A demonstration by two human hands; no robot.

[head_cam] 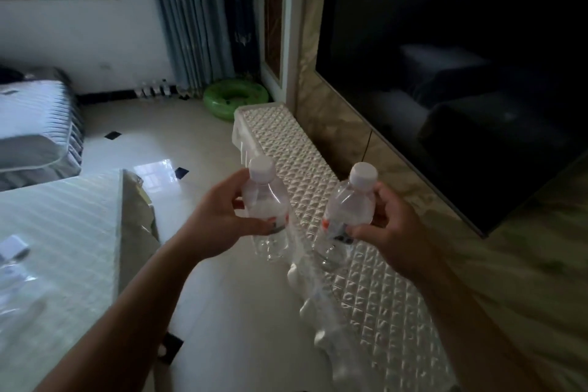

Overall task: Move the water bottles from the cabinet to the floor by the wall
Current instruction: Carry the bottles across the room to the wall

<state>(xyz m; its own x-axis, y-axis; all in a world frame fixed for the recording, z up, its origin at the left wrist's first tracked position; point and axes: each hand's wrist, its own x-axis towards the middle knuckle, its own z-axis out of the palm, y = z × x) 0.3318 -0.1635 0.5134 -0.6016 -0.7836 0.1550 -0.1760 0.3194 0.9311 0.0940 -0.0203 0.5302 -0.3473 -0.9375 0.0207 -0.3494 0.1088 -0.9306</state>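
Pale tiled floor (222, 296) runs away from us to the far wall (79, 41), where a row of small bottles (152, 89) stands at the skirting. At far left a glass worktop (63, 226) juts toward our path, with a striped bed (38, 124) beyond it. Our left grip (216, 226) wraps one clear water bottle (267, 210) around its labelled middle, upright, white cap on, held in the air over the floor just beside the cabinet. Further back a green swim ring (234, 99) lies in the corner near the curtain (197, 16), close to the drop-off spot. Right of centre, the white quilted cabinet (286, 143) carries more bottles (321, 305) along its front edge, too blurred to count. Above it our right grip (391, 232) pinches a second bottle (350, 210) at the label, tilted slightly. A dark television (461, 73) fills the right side.

We judge both bottles full, so moderately heavy, with thin walls that give under squeeze and smooth plastic that may slip; holding at the label band seems safest. The worktop's corner and the ring are what we would steer around
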